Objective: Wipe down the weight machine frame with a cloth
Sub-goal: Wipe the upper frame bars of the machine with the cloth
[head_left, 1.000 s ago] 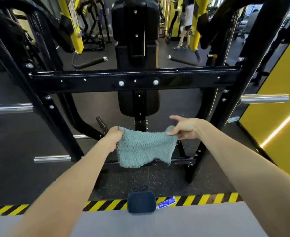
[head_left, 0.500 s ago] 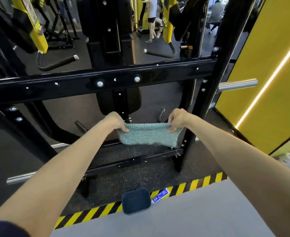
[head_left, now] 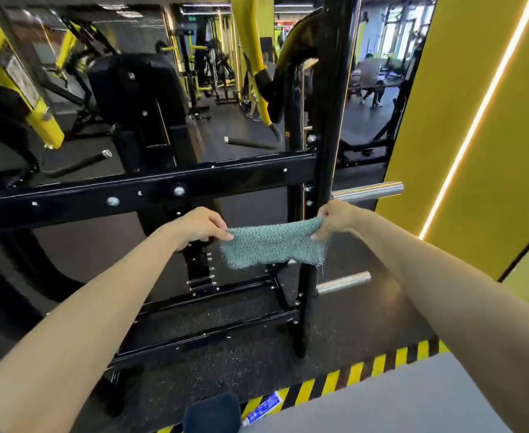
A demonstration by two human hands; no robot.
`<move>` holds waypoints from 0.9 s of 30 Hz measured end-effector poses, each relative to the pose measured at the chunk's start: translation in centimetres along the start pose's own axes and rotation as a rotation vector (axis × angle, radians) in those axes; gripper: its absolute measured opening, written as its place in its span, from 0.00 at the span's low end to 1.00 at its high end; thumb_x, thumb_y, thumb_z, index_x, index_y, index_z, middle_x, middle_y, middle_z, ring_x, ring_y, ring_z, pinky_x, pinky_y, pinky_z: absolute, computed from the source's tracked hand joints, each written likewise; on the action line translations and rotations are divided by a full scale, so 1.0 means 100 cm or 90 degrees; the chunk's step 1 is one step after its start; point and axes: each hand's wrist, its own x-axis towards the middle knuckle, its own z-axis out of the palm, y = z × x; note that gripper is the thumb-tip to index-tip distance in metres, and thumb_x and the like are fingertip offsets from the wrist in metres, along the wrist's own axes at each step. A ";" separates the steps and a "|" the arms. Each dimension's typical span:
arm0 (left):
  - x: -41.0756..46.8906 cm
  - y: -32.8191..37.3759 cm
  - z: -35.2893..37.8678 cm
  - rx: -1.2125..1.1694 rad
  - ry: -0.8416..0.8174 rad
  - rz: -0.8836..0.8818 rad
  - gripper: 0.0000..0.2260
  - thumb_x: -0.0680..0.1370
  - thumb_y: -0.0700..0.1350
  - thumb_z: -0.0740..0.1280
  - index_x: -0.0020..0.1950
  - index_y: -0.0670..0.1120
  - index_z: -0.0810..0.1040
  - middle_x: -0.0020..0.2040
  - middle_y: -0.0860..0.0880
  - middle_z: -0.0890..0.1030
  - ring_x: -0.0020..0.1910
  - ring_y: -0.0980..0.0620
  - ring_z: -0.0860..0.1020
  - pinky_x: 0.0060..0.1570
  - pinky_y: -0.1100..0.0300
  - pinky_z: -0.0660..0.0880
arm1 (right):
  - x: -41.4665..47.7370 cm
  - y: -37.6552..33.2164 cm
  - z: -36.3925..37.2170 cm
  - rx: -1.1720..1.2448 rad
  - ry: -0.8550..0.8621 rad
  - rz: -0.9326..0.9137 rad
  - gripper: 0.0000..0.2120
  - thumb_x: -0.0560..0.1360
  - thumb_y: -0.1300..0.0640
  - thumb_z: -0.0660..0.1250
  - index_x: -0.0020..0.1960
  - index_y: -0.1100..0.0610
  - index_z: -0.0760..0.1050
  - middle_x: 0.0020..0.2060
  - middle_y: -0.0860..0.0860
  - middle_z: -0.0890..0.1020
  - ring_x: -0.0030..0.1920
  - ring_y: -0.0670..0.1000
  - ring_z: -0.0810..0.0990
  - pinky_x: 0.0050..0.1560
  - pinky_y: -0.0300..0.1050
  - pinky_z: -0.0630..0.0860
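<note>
A teal knitted cloth [head_left: 272, 243] is stretched in the air between my two hands, in front of the black weight machine frame. My left hand [head_left: 199, 226] pinches its left edge. My right hand [head_left: 335, 218] grips its right edge, close to the frame's right black upright post [head_left: 331, 126]. The frame's black horizontal crossbar [head_left: 150, 189], with chrome bolts, runs just above my hands. The cloth touches no part of the frame that I can see.
Chrome pegs [head_left: 369, 190] [head_left: 344, 281] stick out right of the upright. A yellow wall [head_left: 463, 120] with a light strip stands at the right. Yellow-black hazard tape [head_left: 350, 375] edges the floor below. The black seat pad [head_left: 138, 98] and yellow machines stand behind. A person sits far back.
The view has swung right and up, so the upright post now sits centre-right. Both hands with the cloth have risen toward the crossbar and moved nearer the right upright.
</note>
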 end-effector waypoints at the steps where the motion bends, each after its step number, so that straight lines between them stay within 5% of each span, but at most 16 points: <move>1: 0.001 0.011 0.005 -0.025 -0.006 -0.011 0.05 0.71 0.41 0.74 0.41 0.45 0.79 0.47 0.49 0.80 0.49 0.52 0.76 0.53 0.57 0.71 | 0.001 0.011 -0.014 0.062 -0.013 -0.002 0.13 0.69 0.61 0.76 0.36 0.59 0.71 0.34 0.52 0.75 0.36 0.49 0.72 0.34 0.37 0.67; 5: 0.010 0.043 0.028 -0.251 0.118 0.004 0.02 0.73 0.39 0.72 0.40 0.45 0.81 0.43 0.50 0.82 0.50 0.48 0.77 0.55 0.58 0.71 | 0.006 0.039 -0.058 0.375 0.032 -0.008 0.17 0.67 0.62 0.77 0.54 0.62 0.77 0.45 0.57 0.81 0.44 0.53 0.80 0.49 0.48 0.80; 8: 0.010 0.065 0.045 -0.331 0.175 -0.018 0.03 0.75 0.42 0.71 0.46 0.44 0.82 0.47 0.48 0.83 0.51 0.47 0.79 0.58 0.52 0.71 | 0.007 0.039 -0.074 0.573 0.025 -0.010 0.16 0.72 0.67 0.72 0.59 0.66 0.76 0.44 0.56 0.82 0.40 0.52 0.81 0.36 0.45 0.79; 11: 0.007 0.081 0.053 -0.341 0.212 -0.065 0.10 0.75 0.44 0.72 0.52 0.39 0.81 0.50 0.43 0.82 0.49 0.44 0.80 0.48 0.49 0.78 | 0.008 0.037 -0.083 0.589 0.048 -0.006 0.15 0.73 0.64 0.72 0.58 0.66 0.77 0.42 0.55 0.82 0.38 0.51 0.81 0.33 0.44 0.76; 14: 0.006 0.102 0.059 -0.316 0.272 -0.091 0.06 0.76 0.42 0.71 0.46 0.39 0.79 0.47 0.43 0.81 0.41 0.47 0.78 0.37 0.54 0.77 | 0.017 0.036 -0.088 0.579 0.055 -0.003 0.15 0.73 0.63 0.73 0.57 0.66 0.77 0.40 0.56 0.81 0.36 0.53 0.81 0.33 0.45 0.76; 17: 0.011 0.135 0.070 -0.331 0.301 -0.096 0.03 0.75 0.37 0.69 0.42 0.40 0.77 0.44 0.41 0.80 0.35 0.48 0.77 0.34 0.55 0.76 | 0.023 0.026 -0.082 0.534 0.014 -0.014 0.16 0.73 0.62 0.72 0.58 0.67 0.77 0.43 0.57 0.82 0.40 0.54 0.82 0.44 0.51 0.80; 21: 0.013 0.188 0.094 -0.375 0.238 -0.066 0.02 0.77 0.38 0.67 0.45 0.40 0.77 0.42 0.40 0.79 0.34 0.47 0.78 0.29 0.55 0.77 | 0.021 0.002 -0.069 0.557 -0.045 -0.024 0.19 0.75 0.53 0.71 0.60 0.65 0.77 0.52 0.58 0.83 0.50 0.56 0.82 0.57 0.56 0.78; 24: 0.011 0.219 0.102 -0.494 0.127 -0.035 0.12 0.81 0.46 0.62 0.46 0.37 0.74 0.40 0.39 0.79 0.38 0.44 0.79 0.40 0.50 0.79 | 0.011 -0.012 -0.080 0.633 -0.133 -0.077 0.19 0.76 0.46 0.68 0.58 0.60 0.79 0.49 0.56 0.83 0.51 0.55 0.82 0.58 0.54 0.77; 27: 0.019 0.226 0.084 -0.524 0.087 0.007 0.18 0.83 0.53 0.56 0.51 0.37 0.73 0.45 0.37 0.79 0.43 0.42 0.81 0.44 0.48 0.78 | 0.009 -0.009 -0.098 0.669 -0.089 -0.131 0.15 0.76 0.67 0.66 0.62 0.67 0.75 0.48 0.59 0.81 0.48 0.56 0.81 0.53 0.52 0.78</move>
